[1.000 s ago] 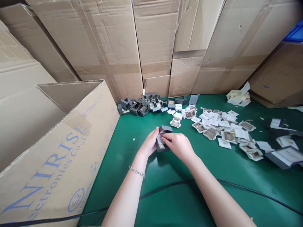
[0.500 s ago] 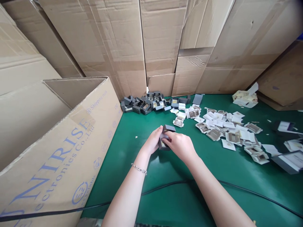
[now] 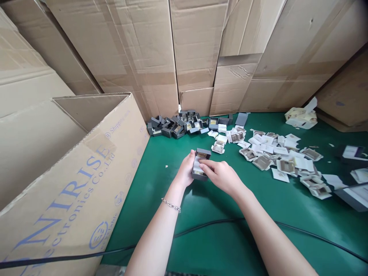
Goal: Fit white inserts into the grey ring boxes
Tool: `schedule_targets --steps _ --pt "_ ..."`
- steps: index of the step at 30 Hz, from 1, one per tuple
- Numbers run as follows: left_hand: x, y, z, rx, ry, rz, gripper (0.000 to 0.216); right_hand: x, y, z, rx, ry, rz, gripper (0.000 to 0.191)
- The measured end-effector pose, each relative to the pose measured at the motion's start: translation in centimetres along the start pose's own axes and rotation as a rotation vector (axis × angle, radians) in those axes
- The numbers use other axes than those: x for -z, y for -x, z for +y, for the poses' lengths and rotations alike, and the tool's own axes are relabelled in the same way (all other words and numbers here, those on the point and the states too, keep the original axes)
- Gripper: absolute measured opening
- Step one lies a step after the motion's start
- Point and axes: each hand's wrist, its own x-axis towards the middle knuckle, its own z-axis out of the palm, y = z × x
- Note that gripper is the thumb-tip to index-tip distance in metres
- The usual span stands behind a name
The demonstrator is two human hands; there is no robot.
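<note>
My left hand (image 3: 186, 168) is closed around a small dark grey box (image 3: 200, 176), gripping it by its left side above the table. The box is open, and a white paper insert (image 3: 197, 165) shows inside it. Gold-coloured bits are visible at both ends of the box's inside. My right hand (image 3: 221, 174) reaches in from the right, its thumb and forefinger pinched at the insert. Its other fingers are curled and partly hidden.
Several similar dark boxes (image 3: 176, 128) lie heaped at the back. White paper inserts and trays (image 3: 266, 149) are scattered to the right. A large carton (image 3: 126, 153) stands left, a tissue pack (image 3: 301, 118) back right. A black cable (image 3: 209, 223) crosses the front.
The small box has turned so that its open inside faces me more. My right fingers have drawn back a little, uncovering more of the white insert. The view has shifted slightly.
</note>
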Motion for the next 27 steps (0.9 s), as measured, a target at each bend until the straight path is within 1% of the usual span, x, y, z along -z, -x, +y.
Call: schedule_targets --steps 2,4,6,8,13,15,16,18,19,20,21,22,25,27 --pt "-0.1 0.3 0.3 -0.018 -0.011 -0.049 0.063 0.4 0.1 0.1 -0.004 -0.075 -0.01 0.035" --pt "-0.3 0.6 0.7 -0.02 -0.03 -0.07 0.051 0.7 0.1 0.2 0.0 -0.111 -0.033 0.039" --pt "-0.5 0.9 0.9 -0.012 -0.042 -0.041 0.037 0.8 0.2 0.3 0.017 -0.151 -0.05 0.044" --pt "-0.7 1.0 1.0 -0.011 -0.046 -0.007 0.029 0.7 0.1 0.5 0.046 -0.185 -0.034 0.049" --pt "-1.0 0.9 0.8 -0.021 -0.058 0.008 0.028 -0.4 0.1 1.2 0.132 -0.252 0.106 0.047" --pt "-0.9 0.7 0.7 -0.032 -0.057 0.028 0.03 -0.7 0.1 1.2 0.14 -0.326 0.199 0.046" --pt "-0.9 0.7 0.6 -0.041 -0.052 0.042 0.032 -0.7 0.1 1.2 0.114 -0.361 0.265 0.046" --pt "-0.8 0.4 0.4 -0.061 -0.045 0.058 0.036 -0.7 -0.1 1.0 0.001 -0.419 0.39 0.047" --pt "-0.8 0.4 0.3 -0.074 -0.047 0.065 0.037 -0.7 -0.2 1.0 -0.066 -0.448 0.426 0.045" --pt "-0.7 0.3 0.1 -0.087 -0.055 0.071 0.038 -0.7 -0.4 0.9 -0.129 -0.476 0.432 0.042" --pt "-0.7 0.2 0.1 -0.099 -0.066 0.079 0.038 -0.7 -0.6 0.9 -0.182 -0.508 0.405 0.038" --pt "-0.6 0.1 0.0 -0.112 -0.079 0.085 0.037 -0.8 -0.8 0.9 -0.225 -0.545 0.349 0.034" --pt "-0.4 0.0 -0.3 -0.145 -0.116 0.091 0.033 -1.0 -1.3 1.0 -0.296 -0.656 0.07 0.032" --pt "-0.2 -0.1 -0.5 -0.159 -0.147 0.09 0.03 -1.2 -1.3 1.0 -0.287 -0.715 -0.101 0.029"
